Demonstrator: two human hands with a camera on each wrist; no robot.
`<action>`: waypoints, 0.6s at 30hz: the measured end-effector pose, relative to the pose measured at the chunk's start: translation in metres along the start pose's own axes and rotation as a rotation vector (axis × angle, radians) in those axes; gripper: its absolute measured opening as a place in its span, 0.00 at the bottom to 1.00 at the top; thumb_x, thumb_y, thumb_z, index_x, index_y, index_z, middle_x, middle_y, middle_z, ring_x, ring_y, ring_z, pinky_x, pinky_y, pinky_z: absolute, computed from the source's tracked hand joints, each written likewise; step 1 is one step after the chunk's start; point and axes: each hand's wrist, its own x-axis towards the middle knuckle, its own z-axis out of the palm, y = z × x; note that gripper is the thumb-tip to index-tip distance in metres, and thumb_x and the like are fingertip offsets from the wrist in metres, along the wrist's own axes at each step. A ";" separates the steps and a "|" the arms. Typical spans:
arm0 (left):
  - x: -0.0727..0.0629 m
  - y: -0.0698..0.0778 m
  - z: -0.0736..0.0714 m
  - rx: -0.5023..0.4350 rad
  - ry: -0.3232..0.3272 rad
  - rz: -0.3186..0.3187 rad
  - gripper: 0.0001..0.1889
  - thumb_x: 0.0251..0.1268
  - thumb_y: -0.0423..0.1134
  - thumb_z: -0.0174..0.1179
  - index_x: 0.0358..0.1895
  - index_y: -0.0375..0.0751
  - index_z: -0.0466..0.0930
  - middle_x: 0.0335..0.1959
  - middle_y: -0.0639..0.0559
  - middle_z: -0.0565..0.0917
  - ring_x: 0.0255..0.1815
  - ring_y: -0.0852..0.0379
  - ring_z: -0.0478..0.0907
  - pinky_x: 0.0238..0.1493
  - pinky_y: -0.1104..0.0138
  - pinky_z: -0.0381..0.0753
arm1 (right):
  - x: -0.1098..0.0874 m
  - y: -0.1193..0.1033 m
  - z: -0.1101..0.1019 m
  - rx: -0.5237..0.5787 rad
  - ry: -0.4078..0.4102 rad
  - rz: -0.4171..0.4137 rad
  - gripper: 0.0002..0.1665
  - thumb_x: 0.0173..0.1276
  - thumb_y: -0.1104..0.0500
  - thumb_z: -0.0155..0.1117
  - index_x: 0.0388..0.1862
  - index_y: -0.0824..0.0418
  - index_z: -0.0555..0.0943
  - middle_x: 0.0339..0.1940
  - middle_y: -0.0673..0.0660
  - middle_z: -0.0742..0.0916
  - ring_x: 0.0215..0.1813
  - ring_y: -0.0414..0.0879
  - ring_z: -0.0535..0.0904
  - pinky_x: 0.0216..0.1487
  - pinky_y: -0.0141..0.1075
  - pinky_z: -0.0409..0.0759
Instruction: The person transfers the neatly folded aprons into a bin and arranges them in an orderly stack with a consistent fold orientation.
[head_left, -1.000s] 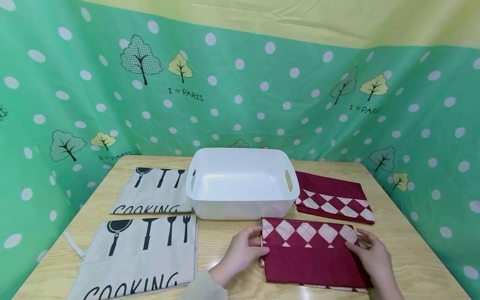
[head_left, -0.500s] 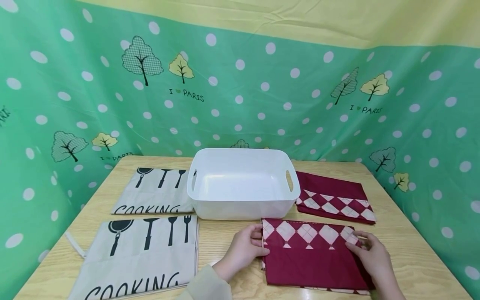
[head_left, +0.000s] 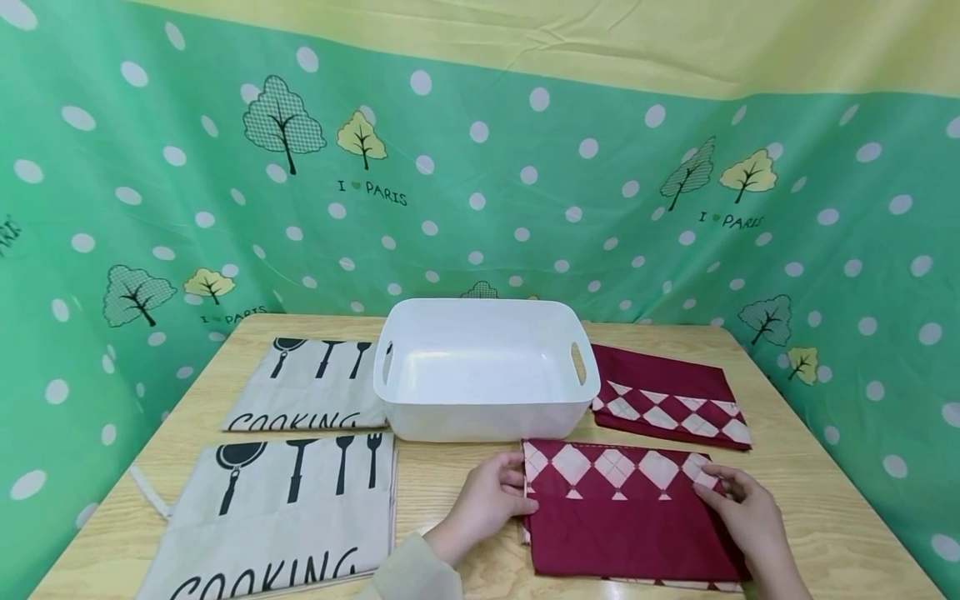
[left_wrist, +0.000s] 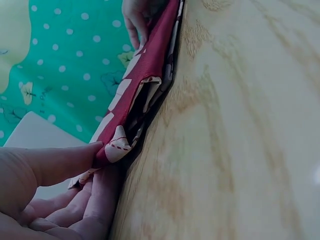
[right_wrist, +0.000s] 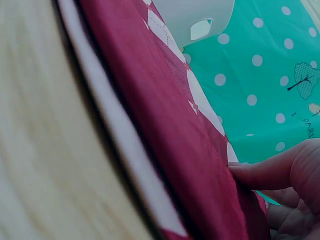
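Note:
A folded burgundy cloth (head_left: 622,529) with a band of pale diamonds lies at the front right of the table in the head view. My left hand (head_left: 483,504) pinches its left edge, thumb on top and fingers beneath. In the left wrist view the thumb (left_wrist: 65,162) presses on a folded corner, and the layers gape open beyond it. At the far right edge, my right hand (head_left: 750,512) pinches the cloth near the diamond band. The right wrist view shows the right thumb (right_wrist: 265,172) on the burgundy top layer, with a pale layer showing underneath.
A white plastic bin (head_left: 480,421) with side handle holes stands behind the cloth. Another folded burgundy cloth (head_left: 667,392) lies at back right. Two pale folded cloths printed COOKING, one behind (head_left: 307,392) and one in front (head_left: 277,525), lie at left on the wooden table (head_left: 435,475).
The near edge of the burgundy cloth has shifted slightly toward me. Both hands keep their hold at its sides, almost unmoved.

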 end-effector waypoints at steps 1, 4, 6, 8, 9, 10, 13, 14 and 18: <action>0.000 0.000 0.000 -0.011 -0.002 0.003 0.32 0.49 0.22 0.71 0.61 0.28 0.73 0.40 0.42 0.85 0.37 0.54 0.82 0.37 0.65 0.86 | 0.000 0.000 0.000 0.005 0.004 0.001 0.36 0.69 0.49 0.65 0.69 0.68 0.69 0.59 0.71 0.75 0.58 0.60 0.66 0.51 0.47 0.67; 0.000 -0.003 -0.001 -0.043 -0.012 0.009 0.32 0.49 0.21 0.70 0.62 0.27 0.72 0.41 0.41 0.85 0.37 0.53 0.83 0.39 0.64 0.86 | 0.001 0.000 0.001 0.022 0.014 0.005 0.36 0.69 0.50 0.65 0.69 0.67 0.69 0.61 0.72 0.74 0.59 0.60 0.66 0.51 0.47 0.66; 0.000 -0.004 -0.001 -0.068 -0.021 0.005 0.32 0.50 0.21 0.69 0.63 0.28 0.72 0.42 0.41 0.85 0.38 0.52 0.83 0.40 0.63 0.87 | 0.001 0.000 0.002 0.034 0.016 0.007 0.36 0.70 0.50 0.65 0.70 0.67 0.68 0.64 0.72 0.73 0.60 0.60 0.65 0.53 0.48 0.66; 0.000 -0.006 -0.001 -0.095 -0.031 -0.001 0.33 0.50 0.21 0.69 0.62 0.28 0.70 0.43 0.40 0.84 0.38 0.50 0.84 0.41 0.61 0.87 | 0.000 0.000 0.003 0.047 0.018 0.007 0.35 0.70 0.51 0.64 0.70 0.66 0.68 0.66 0.72 0.71 0.60 0.60 0.64 0.55 0.50 0.65; -0.001 -0.007 -0.002 -0.104 -0.032 -0.004 0.33 0.49 0.21 0.69 0.62 0.29 0.70 0.44 0.39 0.84 0.39 0.48 0.85 0.42 0.60 0.87 | 0.000 0.000 0.004 0.052 0.021 0.007 0.35 0.70 0.52 0.64 0.71 0.66 0.68 0.67 0.71 0.71 0.61 0.59 0.64 0.55 0.50 0.65; -0.001 -0.007 -0.002 -0.117 -0.034 -0.009 0.33 0.49 0.20 0.69 0.62 0.30 0.69 0.45 0.38 0.84 0.39 0.47 0.85 0.42 0.60 0.87 | 0.000 -0.001 0.004 0.057 0.027 0.005 0.35 0.70 0.52 0.64 0.71 0.66 0.68 0.68 0.71 0.71 0.61 0.59 0.64 0.55 0.49 0.65; -0.002 -0.007 -0.002 -0.142 -0.039 -0.012 0.33 0.48 0.19 0.69 0.59 0.33 0.66 0.49 0.34 0.82 0.40 0.45 0.86 0.42 0.58 0.87 | -0.001 -0.002 0.006 0.073 0.046 0.001 0.34 0.69 0.54 0.64 0.70 0.66 0.68 0.69 0.70 0.71 0.60 0.56 0.64 0.54 0.46 0.65; -0.002 -0.007 -0.002 -0.140 -0.038 -0.012 0.32 0.48 0.19 0.69 0.58 0.34 0.67 0.50 0.33 0.82 0.40 0.45 0.86 0.42 0.58 0.87 | -0.002 -0.002 0.006 0.078 0.053 0.002 0.34 0.69 0.54 0.64 0.70 0.66 0.69 0.69 0.69 0.71 0.59 0.55 0.64 0.53 0.45 0.65; -0.003 -0.006 -0.002 -0.111 -0.049 -0.003 0.27 0.48 0.19 0.68 0.53 0.35 0.72 0.52 0.32 0.80 0.38 0.49 0.84 0.41 0.59 0.87 | -0.003 -0.004 0.007 0.094 0.066 0.002 0.34 0.69 0.54 0.64 0.70 0.65 0.69 0.68 0.68 0.72 0.56 0.53 0.64 0.50 0.41 0.64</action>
